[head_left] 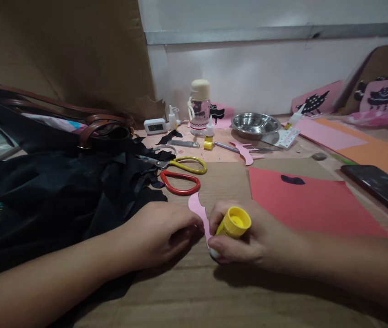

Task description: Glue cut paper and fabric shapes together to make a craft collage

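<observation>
My right hand [248,239] is closed round a yellow glue stick [233,223], its tip pressed down against a pink paper cut-out [197,207] lying on the wooden table [194,291]. My left hand [161,232] rests with curled fingers on the left edge of that cut-out, holding it down. A red sheet of paper [310,205] with a small black shape [293,180] lies just right of my right hand.
Red and yellow scissors [180,175] lie beyond my hands beside black paper scraps [78,196] and a bag [60,123]. Further back stand a bottle [199,107], a small glue bottle [209,136], a steel bowl [255,125], pink and orange sheets [361,146]. A phone [378,187] lies right.
</observation>
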Motion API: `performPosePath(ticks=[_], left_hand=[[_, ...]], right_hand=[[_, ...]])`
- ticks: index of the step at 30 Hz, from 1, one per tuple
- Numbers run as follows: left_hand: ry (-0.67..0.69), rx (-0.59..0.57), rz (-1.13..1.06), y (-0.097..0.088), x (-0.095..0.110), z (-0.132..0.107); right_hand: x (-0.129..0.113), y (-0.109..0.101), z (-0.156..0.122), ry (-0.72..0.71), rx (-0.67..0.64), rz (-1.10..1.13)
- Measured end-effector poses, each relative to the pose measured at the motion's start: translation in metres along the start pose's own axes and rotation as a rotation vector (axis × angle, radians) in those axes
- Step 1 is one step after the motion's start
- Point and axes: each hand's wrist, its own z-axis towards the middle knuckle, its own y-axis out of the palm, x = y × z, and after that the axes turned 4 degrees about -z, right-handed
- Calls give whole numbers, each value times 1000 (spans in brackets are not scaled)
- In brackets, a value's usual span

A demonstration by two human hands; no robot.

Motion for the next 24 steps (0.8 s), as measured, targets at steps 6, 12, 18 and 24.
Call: performPosePath(ticks=[6, 12, 18, 24], left_hand=[[106, 12, 78, 4, -3, -1], [120, 6, 90, 4, -3, -1], [104, 5, 107, 4, -4, 0], [132, 27, 87, 3, -4, -1]], right_hand=[[0, 0, -1, 68, -13, 6], [-6, -10, -7, 97, 98, 166], [-4, -11, -6, 49, 219, 92], [4, -4, 0, 20, 86, -129]])
